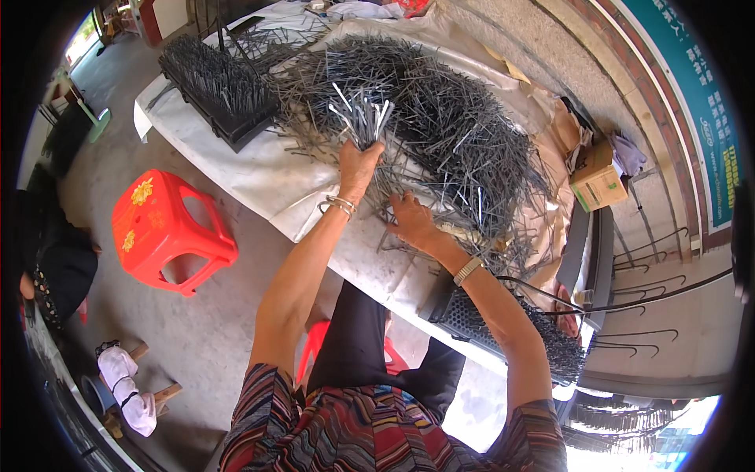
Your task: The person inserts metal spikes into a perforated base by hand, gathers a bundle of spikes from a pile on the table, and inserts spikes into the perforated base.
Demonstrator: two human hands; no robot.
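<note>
My left hand [360,167] is closed round an upright bundle of thin grey strips [365,119], whose shiny ends fan out above the fist. A large tangled heap of the same dark strips [464,118] spreads over the cloth-covered table just beyond both hands. Lower and to the right, my right hand [414,223] reaches down among loose strips at the heap's near edge. Its fingers are apart, and the fingertips touch or hover just above the strips; I cannot tell which.
At the table's left end stands a black tray [236,130] packed with upright strips. A black perforated block [465,316] with more strips sits by my right forearm. A red stool [169,228] is on the floor at left. A cardboard box [598,179] rests at right, near a black cable [629,309].
</note>
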